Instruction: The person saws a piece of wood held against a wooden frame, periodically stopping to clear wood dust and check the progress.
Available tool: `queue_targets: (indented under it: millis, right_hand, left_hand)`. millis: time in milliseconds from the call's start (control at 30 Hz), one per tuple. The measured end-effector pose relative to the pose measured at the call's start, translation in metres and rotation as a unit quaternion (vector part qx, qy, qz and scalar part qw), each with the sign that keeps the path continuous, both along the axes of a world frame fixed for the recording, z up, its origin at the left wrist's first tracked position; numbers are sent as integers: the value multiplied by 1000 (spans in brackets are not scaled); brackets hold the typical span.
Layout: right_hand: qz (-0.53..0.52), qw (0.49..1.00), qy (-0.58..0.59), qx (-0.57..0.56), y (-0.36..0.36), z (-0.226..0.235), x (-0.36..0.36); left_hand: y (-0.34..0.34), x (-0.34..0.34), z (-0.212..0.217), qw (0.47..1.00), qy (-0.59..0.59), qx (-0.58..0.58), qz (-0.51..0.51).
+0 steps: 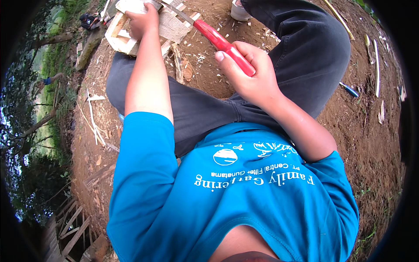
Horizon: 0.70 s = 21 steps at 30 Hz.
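My right hand (255,72) is closed round the long red handle of a narrow-bladed tool (218,39), thumb lying along the grip. Its thin metal blade slants up and left to the pale woodwork at the top edge, where its tip is cut off from view; I cannot tell whether it is a knife or a saw. My left hand (144,22), arm stretched out, grips a pale wooden frame (114,37) beyond my left knee. Its fingertips rest by a whitish piece at the frame's top. Part of the frame passes out of the picture.
Wood shavings lie over the brown soil between my legs. A blue-handled tool (349,90) and pale wood strips (377,67) lie to the right. Thin sticks (94,120) lie on the left, and a rough bark piece (177,63) stands near the frame. Greenery borders the far left.
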State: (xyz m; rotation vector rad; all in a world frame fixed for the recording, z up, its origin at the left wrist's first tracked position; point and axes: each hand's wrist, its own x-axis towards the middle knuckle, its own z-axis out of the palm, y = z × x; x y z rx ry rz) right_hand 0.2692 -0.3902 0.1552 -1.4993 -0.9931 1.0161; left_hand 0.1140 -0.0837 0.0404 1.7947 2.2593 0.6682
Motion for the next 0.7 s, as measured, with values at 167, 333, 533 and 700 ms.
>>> queue_targets:
  millis: [167,333,533,700]
  right_hand:
    - [22,999,-22,5,-2,13,9]
    - [97,992,-59,55,8,49,27]
    - [98,995,-31,18,6,60,23]
    - [114,988,-102,10,-1,73,30]
  left_hand:
    - [-1,3,1,1000,-6,-1,-6]
    - [3,-4,-7,1000,16,9,16]
    - [3,-3,-7,1000,7,1,3]
    - [-1,-3,-3,1000,10,3,-6]
